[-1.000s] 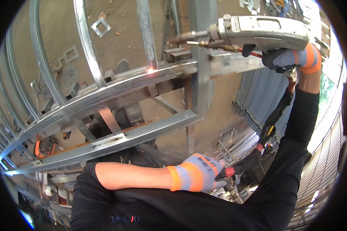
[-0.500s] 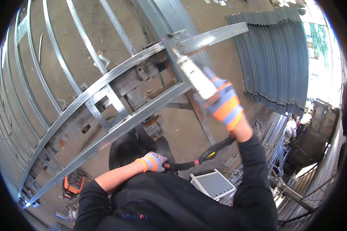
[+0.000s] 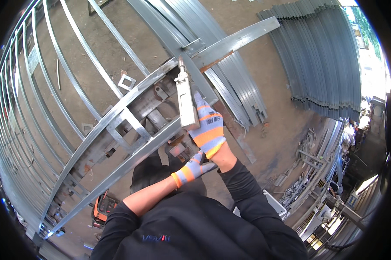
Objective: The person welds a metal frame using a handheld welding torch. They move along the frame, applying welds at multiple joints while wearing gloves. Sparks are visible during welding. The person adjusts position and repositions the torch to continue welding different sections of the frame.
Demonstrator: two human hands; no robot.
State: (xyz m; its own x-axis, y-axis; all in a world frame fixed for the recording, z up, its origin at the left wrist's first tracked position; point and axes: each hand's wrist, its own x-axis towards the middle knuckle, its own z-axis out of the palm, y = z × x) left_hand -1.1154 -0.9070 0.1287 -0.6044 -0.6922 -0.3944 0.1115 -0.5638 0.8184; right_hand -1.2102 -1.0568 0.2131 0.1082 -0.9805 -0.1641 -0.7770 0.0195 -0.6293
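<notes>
My right hand (image 3: 209, 125) is closed around a silver handheld welding gun (image 3: 186, 102). Its narrow nozzle points away from me, at the joint where a curved metal tube (image 3: 130, 95) meets a straight crossing tube (image 3: 197, 78); whether the tip touches is unclear. My left hand (image 3: 192, 170) is just below my right wrist, fingers apart, with no held thing visible. Part of it is hidden behind the right hand. Both hands wear grey gloves with orange bands. The gun's cable is out of sight behind my arms.
Several long bars (image 3: 69, 56) of the metal frame stretch away left. Flat steel profiles (image 3: 230, 65) lie beyond the joint. A stack of grey corrugated profiles (image 3: 319, 60) stands at right, near scrap metal (image 3: 310, 160). An orange-and-black machine (image 3: 103, 209) sits lower left.
My right hand has brought the welding gun left and turned it more upright against the joint. My left hand has let go of the black-sleeved cable and moved up and right.
</notes>
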